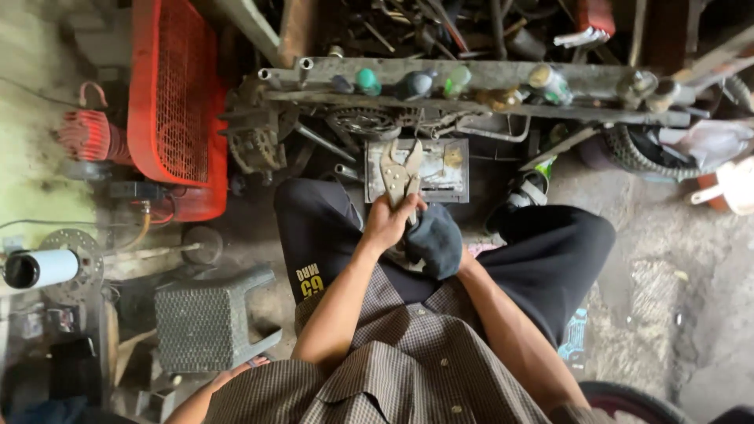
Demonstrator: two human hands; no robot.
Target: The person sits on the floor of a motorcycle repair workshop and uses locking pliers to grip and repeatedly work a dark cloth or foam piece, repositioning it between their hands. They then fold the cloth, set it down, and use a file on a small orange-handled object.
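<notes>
My left hand (387, 224) grips the handles of a pair of worn metal pliers (400, 169). Their open jaws point away from me, over a grey metal box (444, 177). My right hand (465, 259) is almost wholly hidden inside a dark blue cloth (433, 239), which presses against the pliers' handles just beside my left hand. Both hands are above my lap, between my knees in black shorts (314, 228).
A red mesh-guarded machine (177, 94) stands at the left. A metal rack (503, 74) with several bottles runs across the top. A grey plastic stool (204, 318) sits at lower left, a tyre (640, 157) at right. Fingers of another hand (236, 369) show by my shirt.
</notes>
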